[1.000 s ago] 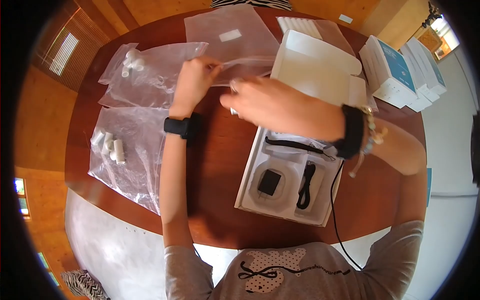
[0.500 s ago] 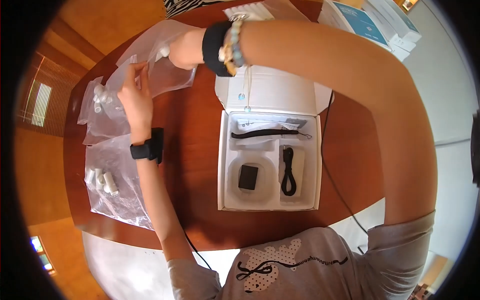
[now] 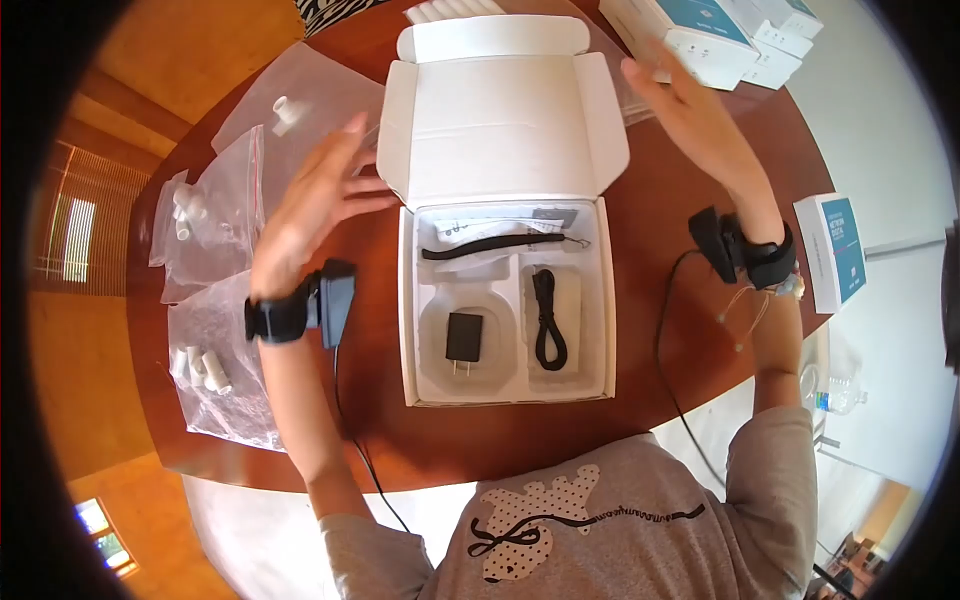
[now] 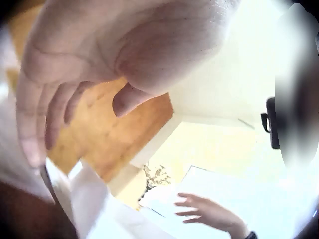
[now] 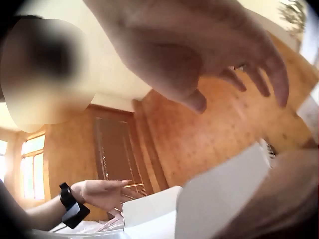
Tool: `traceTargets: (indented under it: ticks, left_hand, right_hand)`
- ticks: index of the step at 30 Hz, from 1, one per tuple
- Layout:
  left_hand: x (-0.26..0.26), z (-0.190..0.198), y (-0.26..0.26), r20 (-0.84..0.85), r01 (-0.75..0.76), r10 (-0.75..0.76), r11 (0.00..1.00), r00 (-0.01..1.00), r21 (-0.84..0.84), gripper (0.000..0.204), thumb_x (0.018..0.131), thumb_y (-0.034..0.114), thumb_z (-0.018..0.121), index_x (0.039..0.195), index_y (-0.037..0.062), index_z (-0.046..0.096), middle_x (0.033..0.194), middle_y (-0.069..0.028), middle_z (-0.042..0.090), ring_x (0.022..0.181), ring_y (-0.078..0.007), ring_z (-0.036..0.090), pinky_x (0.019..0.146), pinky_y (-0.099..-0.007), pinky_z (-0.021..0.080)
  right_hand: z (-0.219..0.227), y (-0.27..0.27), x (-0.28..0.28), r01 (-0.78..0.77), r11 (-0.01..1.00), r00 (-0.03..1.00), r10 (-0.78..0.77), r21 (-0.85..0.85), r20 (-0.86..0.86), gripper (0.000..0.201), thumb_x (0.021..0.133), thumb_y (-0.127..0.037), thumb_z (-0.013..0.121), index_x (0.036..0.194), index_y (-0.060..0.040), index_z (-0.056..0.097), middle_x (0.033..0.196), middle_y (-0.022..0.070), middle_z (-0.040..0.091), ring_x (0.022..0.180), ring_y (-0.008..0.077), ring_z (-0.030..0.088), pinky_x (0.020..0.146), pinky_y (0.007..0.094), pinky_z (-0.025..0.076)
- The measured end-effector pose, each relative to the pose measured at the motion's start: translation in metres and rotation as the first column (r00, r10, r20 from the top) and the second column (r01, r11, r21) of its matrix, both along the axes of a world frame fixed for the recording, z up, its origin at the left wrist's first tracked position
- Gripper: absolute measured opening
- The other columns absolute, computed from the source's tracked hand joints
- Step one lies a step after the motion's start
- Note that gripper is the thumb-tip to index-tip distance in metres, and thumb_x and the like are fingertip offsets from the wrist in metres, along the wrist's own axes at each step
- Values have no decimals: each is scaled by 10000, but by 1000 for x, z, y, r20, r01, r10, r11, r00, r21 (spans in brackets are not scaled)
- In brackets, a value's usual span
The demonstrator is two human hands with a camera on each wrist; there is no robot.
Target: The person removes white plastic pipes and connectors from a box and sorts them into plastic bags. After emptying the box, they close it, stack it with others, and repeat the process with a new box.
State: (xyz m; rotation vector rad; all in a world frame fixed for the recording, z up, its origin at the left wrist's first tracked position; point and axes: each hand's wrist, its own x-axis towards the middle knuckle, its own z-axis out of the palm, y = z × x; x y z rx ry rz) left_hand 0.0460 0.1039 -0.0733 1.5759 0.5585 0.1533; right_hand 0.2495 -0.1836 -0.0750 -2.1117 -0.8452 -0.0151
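Observation:
An open white box faces me, its lid raised at the back. In it lie a black wrist strap, a black plug adapter and a bundled black cable. My left hand is beside the lid's left flap, fingers spread, fingertips right at its edge. Off to the lid's right is my right hand, fingers extended and holding nothing. Both wrist views show relaxed fingers: the left hand near white cardboard, the right hand above the box flaps.
Clear plastic bags line the left side, with white pipe fittings on them. One fitting lies on the far bag. White-and-blue boxes stand at back right, another box at the right edge. Wires trail from both wrists.
My right hand has swung from the far left bag to the right of the lid, leaving a white fitting on that bag. My left hand has left the bag and moved right, its fingers spreading.

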Motion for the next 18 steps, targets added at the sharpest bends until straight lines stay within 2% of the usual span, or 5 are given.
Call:
traceTargets:
  ticks: [2,4,14,17,18]
  left_hand:
    - [15,3,-9,-26,222,-229,963,973,-149,667,948,481,423,1443,65,256,1338,-198,430,1025,-263,585,872,-336,467]
    - [16,11,-25,28,142,-140,986,990,-83,738,929,548,391,1450,52,221,1375,-196,379,1100,-282,541,921,-384,440]
    - [-47,10,-65,480,165,206,766,853,-621,805,920,629,248,1455,32,173,1462,-115,288,1349,-265,285,1112,-428,209]
    - [-57,1,-93,330,-240,454,817,827,-524,759,930,607,269,1457,65,197,1445,-124,321,1343,-250,299,1110,-430,216]
    - [-64,-9,-89,481,-76,289,907,827,-414,723,940,580,282,1442,62,229,1432,-125,337,1320,-252,329,1087,-416,259]
  right_hand:
    - [-8,-5,-4,-59,985,828,139,162,-543,652,942,-525,400,1391,-55,354,1358,91,444,1238,234,429,978,362,390]
    - [-1,8,-30,-22,874,361,460,486,-811,703,948,-571,325,1407,-38,319,1387,53,411,1260,200,401,1012,365,361]
    - [-19,-2,-66,-87,591,524,712,802,-468,539,1010,-416,243,1407,-59,318,1378,26,426,1253,174,402,1047,344,295]
    - [-17,-7,-104,344,492,440,668,800,-600,500,1020,-356,240,1409,-47,303,1415,50,385,1297,188,363,1069,337,277]
    - [-38,-17,-104,299,493,420,701,817,-577,492,1018,-345,237,1368,-28,375,1449,70,337,1349,189,295,1098,337,243]
